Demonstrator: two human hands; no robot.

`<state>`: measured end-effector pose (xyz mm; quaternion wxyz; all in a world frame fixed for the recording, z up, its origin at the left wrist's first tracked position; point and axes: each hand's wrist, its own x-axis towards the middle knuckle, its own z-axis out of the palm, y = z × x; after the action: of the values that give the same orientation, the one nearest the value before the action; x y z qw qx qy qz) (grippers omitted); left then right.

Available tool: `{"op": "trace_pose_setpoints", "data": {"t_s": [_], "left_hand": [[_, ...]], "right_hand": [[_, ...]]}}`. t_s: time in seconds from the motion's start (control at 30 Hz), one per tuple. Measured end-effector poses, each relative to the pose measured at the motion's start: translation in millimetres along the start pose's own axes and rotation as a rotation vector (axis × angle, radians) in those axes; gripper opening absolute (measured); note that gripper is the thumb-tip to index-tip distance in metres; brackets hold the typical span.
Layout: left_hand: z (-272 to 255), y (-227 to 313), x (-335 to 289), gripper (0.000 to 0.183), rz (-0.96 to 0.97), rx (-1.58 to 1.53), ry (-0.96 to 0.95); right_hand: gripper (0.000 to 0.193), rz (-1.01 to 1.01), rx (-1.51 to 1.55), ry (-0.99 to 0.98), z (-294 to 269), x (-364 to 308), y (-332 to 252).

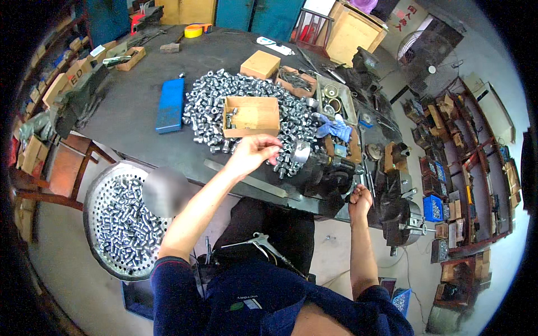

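Note:
My left hand (pixel 255 152) is just left of the round metal chuck (pixel 301 152) of a small dark bench machine (pixel 335 178). Its thumb and fingers are pinched together; anything between them is too small to make out. At the machine's right end my right hand (pixel 360 200) is closed in a fist, and what it grips is hidden. A large pile of short silver metal fittings (pixel 207 103) spreads behind the left hand. On the pile sits an open cardboard box (pixel 251 133) with a few fittings inside.
A perforated round metal pan (pixel 91 224) full of fittings stands left of me, below the dark table (pixel 134 134). On the table lie a blue box (pixel 170 105), a closed carton (pixel 260 64) and blue gloves (pixel 335 129). A vise (pixel 404 221) stands at right; an air gun (pixel 260 241) rests by my lap.

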<state>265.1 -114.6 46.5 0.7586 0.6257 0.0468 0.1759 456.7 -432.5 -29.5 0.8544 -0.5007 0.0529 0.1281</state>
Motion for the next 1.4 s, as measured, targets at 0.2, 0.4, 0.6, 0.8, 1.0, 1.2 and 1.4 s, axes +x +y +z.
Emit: {"op": "trace_pose_setpoints", "data": {"t_s": [0.2,0.4,0.6,0.8,1.0,1.2,1.4], "left_hand": [[18,-14,22,0.014,0.014,-0.016,0.015],[18,-10,23,0.01,0.046,0.016,0.006],[14,-7,27,0.009,-0.021,0.011,-0.06],[16,-7,24,0.013,-0.077,-0.114,-0.041],[16,-10,24,0.013,-0.075,-0.135,-0.034],[17,-10,25,0.015,0.017,-0.119,-0.066],[27,-12,20,0.021,-0.055,0.212,0.025]], "right_hand": [[0.014,-0.039,-0.03,-0.053,-5,-1,1],[0.015,-0.033,-0.028,-0.018,-5,-6,-1],[0.012,-0.038,-0.072,-0.074,7,-28,-25],[0.009,-0.07,-0.1,-0.016,9,-19,-18],[0.013,-0.036,-0.131,0.044,12,-20,-15],[0.016,-0.129,-0.124,-0.167,25,-34,-47],[0.017,-0.178,-0.079,-0.186,61,7,-74]]}}
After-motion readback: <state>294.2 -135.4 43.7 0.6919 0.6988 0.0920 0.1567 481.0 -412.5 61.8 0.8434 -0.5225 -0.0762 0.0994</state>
